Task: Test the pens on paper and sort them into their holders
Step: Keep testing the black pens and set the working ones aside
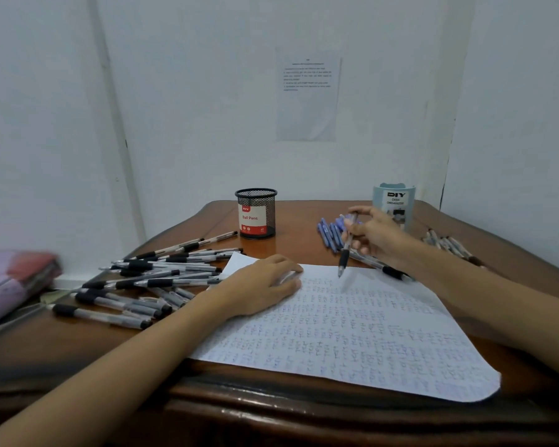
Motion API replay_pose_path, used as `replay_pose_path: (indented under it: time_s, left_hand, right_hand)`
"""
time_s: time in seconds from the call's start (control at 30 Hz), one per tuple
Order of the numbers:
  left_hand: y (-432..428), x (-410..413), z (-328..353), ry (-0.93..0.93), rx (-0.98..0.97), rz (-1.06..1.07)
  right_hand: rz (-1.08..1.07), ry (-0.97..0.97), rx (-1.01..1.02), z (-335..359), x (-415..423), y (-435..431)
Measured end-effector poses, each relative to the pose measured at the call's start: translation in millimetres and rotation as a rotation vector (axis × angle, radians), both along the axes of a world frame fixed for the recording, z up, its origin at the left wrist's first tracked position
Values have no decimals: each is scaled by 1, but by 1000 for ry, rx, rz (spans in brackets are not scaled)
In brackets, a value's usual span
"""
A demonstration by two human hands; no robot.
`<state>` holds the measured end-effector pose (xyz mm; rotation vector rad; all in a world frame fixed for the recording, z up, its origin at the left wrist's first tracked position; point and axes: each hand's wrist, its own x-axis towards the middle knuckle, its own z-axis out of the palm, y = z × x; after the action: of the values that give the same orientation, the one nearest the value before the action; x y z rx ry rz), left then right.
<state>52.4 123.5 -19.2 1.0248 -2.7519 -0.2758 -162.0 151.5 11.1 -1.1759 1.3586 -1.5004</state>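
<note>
Pinching a likely light, stiff ballpoint pen (347, 245) mid-barrel in the right hand (373, 235), pinning flimsy paper (352, 333) under the flat left hand (259, 287).

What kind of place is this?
Likely a home or small-office desk corner: a wooden table pushed against plain white walls, a printed sheet stuck on the wall, and a mesh pen cup and blue desk organizer standing at the back.

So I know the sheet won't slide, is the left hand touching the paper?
Touching. The head view shows the left hand resting palm-down on the upper left part of the paper, with no gap under its fingers.
</note>
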Motion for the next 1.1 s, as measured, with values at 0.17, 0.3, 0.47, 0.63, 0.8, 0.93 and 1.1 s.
replay_pose_path:
  time_s: [0.17,0.3,0.47,0.63,0.8,0.93,1.1]
  left_hand:
    - [0,1,0,-2,-6,6]
    - [0,5,0,2,-38,25]
    - [-1,6,0,-8,-50,41]
    - [-3,6,-1,-2,-43,43]
    - [-2,6,-1,-13,-49,45]
    - [-2,6,0,-21,-54,42]
    - [-3,5,-1,-20,-46,41]
  right_hand:
    - [95,-88,-13,-2,-3,6]
    - [51,-208,-21,4,-9,9]
    - [-101,-325,-35,2,-16,12]
    - [95,-282,59,-3,-13,13]
    - [207,-119,136,-5,-11,16]
    - [147,-97,118,0,-11,16]
    - [46,109,71,-2,-11,16]
